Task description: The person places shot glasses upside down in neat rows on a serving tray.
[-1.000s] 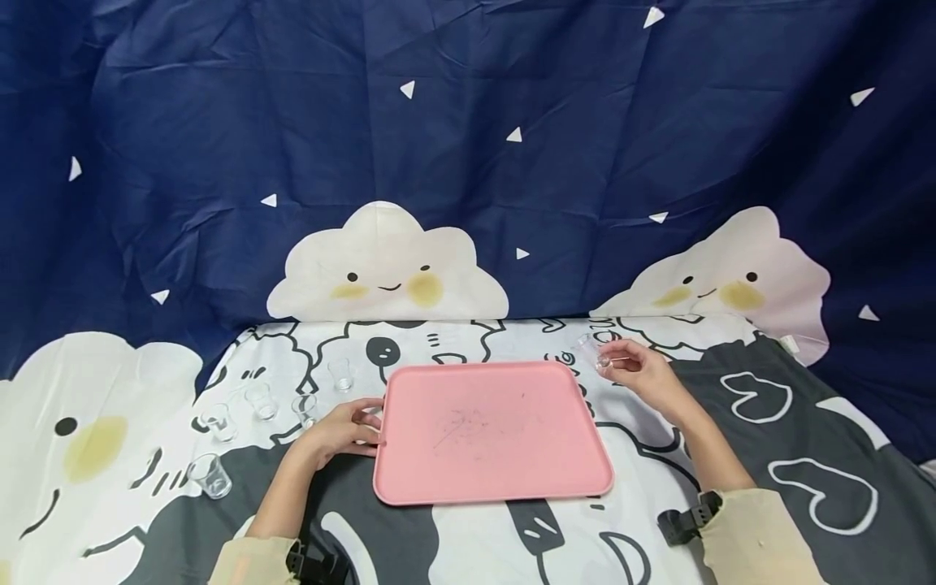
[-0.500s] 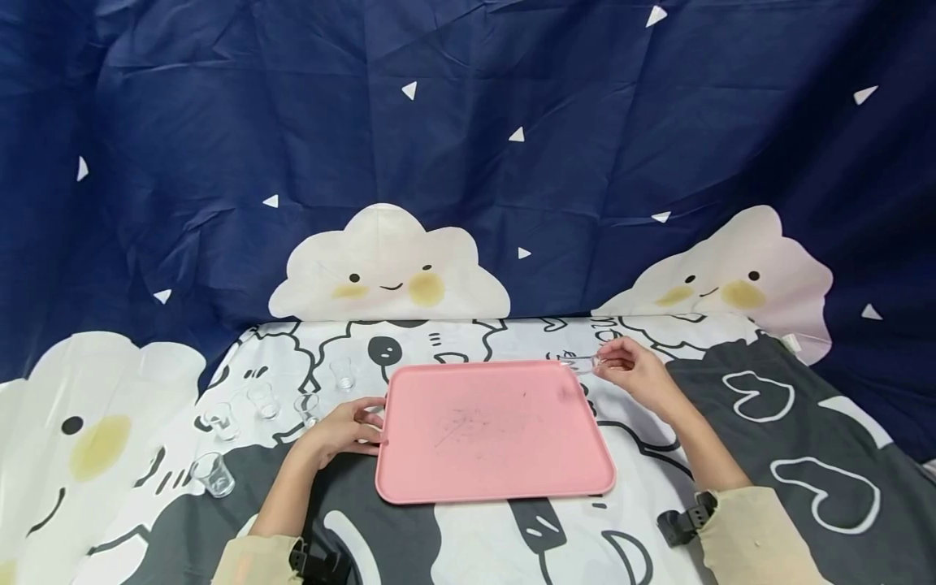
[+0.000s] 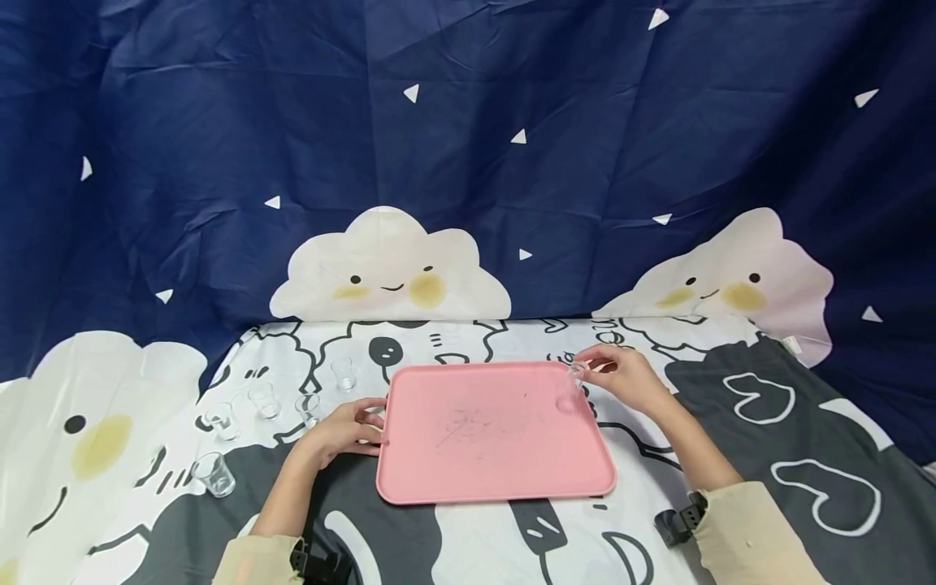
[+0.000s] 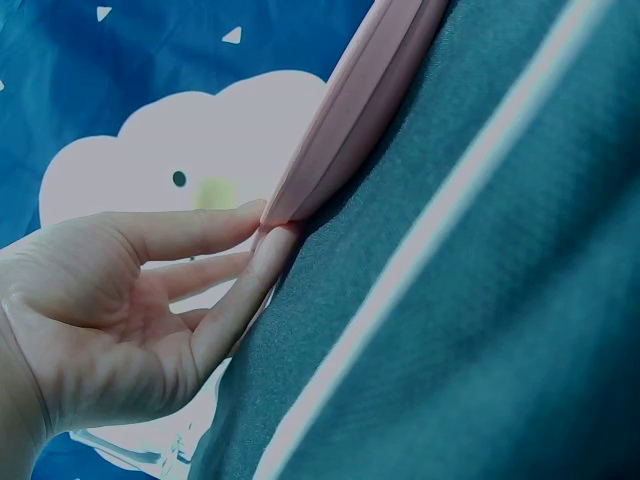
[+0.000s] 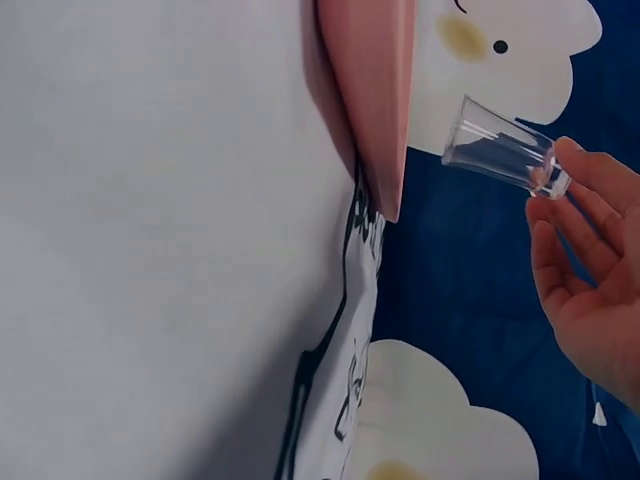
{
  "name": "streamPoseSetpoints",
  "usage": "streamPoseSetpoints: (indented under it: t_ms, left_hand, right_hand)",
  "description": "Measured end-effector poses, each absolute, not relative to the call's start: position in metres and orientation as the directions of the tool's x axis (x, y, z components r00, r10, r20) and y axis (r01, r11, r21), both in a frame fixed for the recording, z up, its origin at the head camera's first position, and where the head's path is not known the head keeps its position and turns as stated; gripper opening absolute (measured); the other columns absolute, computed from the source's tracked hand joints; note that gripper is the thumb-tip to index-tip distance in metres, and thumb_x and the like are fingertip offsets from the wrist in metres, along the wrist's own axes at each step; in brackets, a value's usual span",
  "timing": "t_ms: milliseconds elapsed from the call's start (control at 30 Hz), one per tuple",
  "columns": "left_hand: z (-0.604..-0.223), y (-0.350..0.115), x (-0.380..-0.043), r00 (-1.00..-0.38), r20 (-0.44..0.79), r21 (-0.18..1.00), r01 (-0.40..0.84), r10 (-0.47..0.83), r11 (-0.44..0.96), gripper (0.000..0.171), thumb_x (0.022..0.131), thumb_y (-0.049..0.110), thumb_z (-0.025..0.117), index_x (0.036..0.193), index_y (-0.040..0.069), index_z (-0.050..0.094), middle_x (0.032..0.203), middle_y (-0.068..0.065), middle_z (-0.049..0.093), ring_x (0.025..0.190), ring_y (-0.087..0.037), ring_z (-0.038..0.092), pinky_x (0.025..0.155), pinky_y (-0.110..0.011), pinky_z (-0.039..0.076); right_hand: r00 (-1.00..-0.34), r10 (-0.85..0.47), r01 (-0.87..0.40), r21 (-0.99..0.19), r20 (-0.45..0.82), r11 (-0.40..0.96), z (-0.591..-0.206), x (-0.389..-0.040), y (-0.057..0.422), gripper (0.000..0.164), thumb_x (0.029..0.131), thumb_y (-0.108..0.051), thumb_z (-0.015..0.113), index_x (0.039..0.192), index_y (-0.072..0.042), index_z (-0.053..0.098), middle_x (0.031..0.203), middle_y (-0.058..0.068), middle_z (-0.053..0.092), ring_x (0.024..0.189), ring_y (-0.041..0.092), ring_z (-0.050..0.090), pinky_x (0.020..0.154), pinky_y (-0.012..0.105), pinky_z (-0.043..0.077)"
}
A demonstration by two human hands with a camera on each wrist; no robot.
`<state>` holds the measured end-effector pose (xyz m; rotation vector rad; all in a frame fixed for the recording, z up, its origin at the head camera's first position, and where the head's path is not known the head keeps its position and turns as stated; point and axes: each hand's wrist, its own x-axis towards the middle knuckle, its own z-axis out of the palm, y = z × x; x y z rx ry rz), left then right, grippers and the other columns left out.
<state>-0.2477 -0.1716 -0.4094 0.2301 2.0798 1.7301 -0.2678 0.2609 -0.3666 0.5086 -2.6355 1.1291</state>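
A pink tray [image 3: 486, 435] lies on the patterned cloth in front of me. My left hand [image 3: 344, 431] pinches its left edge; in the left wrist view the thumb and a finger meet at the tray rim [image 4: 345, 110]. My right hand [image 3: 621, 375] holds a small clear shot glass [image 3: 572, 388] by its base, over the tray's back right corner. From the right wrist, the shot glass [image 5: 500, 150] shows its wider mouth turned down toward the tray, with the fingertips round the thick base and space between rim and tray.
Several more clear shot glasses stand on the cloth left of the tray, among them one at the front [image 3: 214, 474] and one at the back [image 3: 342, 374]. One glass [image 3: 307, 409] is close behind my left hand. A dark blue curtain [image 3: 468, 146] hangs behind.
My right hand has brought the shot glass left from beyond the tray's back right corner to over it, tipping its mouth downward. The left hand stays at the tray edge.
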Motion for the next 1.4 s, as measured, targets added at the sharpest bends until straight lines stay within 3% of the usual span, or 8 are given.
streamPoseSetpoints:
  t_ms: [233, 533, 1400]
  left_hand:
    - [-0.4103, -0.1717, -0.2485, -0.894, -0.216, 0.967, -0.141, 0.392, 0.210, 0.064, 0.080, -0.007, 0.059, 0.136, -0.011, 0.028, 0.095, -0.017, 0.052, 0.077, -0.022, 0.061, 0.072, -0.038, 0.051]
    - [-0.4111, -0.1712, -0.2482, -0.895, -0.218, 0.967, -0.143, 0.388, 0.213, 0.064, 0.080, -0.007, 0.059, 0.136, -0.011, 0.028, 0.095, -0.017, 0.052, 0.077, -0.022, 0.062, 0.072, -0.038, 0.051]
    - [-0.4125, -0.1715, -0.2493, -0.900, -0.217, 0.968, -0.148, 0.379, 0.202, 0.064, 0.080, -0.007, 0.060, 0.136, -0.010, 0.029, 0.096, -0.017, 0.052, 0.076, -0.022, 0.061, 0.071, -0.038, 0.052]
  right_hand:
    - [-0.909, -0.309, -0.417, -0.626, 0.280, 0.660, -0.3638, -0.2690, 0.2576, 0.016, 0.080, -0.010, 0.070, 0.095, -0.006, 0.069, 0.089, 0.004, 0.065, 0.079, 0.019, 0.060, 0.068, 0.031, 0.048]
    - [-0.898, -0.386, -0.428, -0.622, 0.210, 0.656, -0.3631, -0.2664, 0.2549, 0.014, 0.079, -0.004, 0.068, 0.093, -0.004, 0.067, 0.086, 0.004, 0.063, 0.080, 0.019, 0.059, 0.069, 0.028, 0.049]
    - [-0.864, -0.444, -0.498, -0.538, 0.238, 0.680, -0.3678, -0.2612, 0.2581, 0.015, 0.075, 0.000, 0.069, 0.088, -0.006, 0.066, 0.082, 0.000, 0.063, 0.076, 0.018, 0.059, 0.066, 0.029, 0.049]
